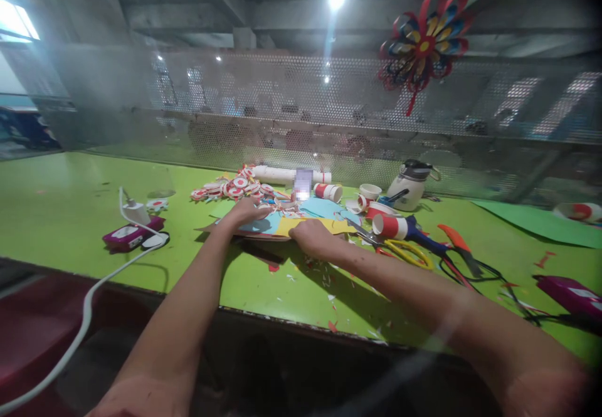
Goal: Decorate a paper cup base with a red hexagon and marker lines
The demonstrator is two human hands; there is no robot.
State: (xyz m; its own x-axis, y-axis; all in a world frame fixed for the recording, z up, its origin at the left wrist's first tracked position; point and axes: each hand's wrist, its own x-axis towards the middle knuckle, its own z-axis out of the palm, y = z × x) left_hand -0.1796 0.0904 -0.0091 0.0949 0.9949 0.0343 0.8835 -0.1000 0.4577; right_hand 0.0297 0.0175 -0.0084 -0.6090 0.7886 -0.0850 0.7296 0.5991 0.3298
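A low stack of coloured paper sheets lies on the green table in front of me, with a blue part on the left and a yellow sheet on the right. My left hand grips the far left side of the stack, thumb over the blue paper. Fingers curled, my right hand holds the near edge of the yellow sheet. The undersides of both hands are hidden. Right of the stack are scissors with open blades and yellow handles.
Red-and-white paper discs pile up behind the stack, beside a white roll. Paper cups, a pot-like jug, an orange-and-blue tool and cables lie right. A purple power box with a white cable sits left. Paper scraps litter the front.
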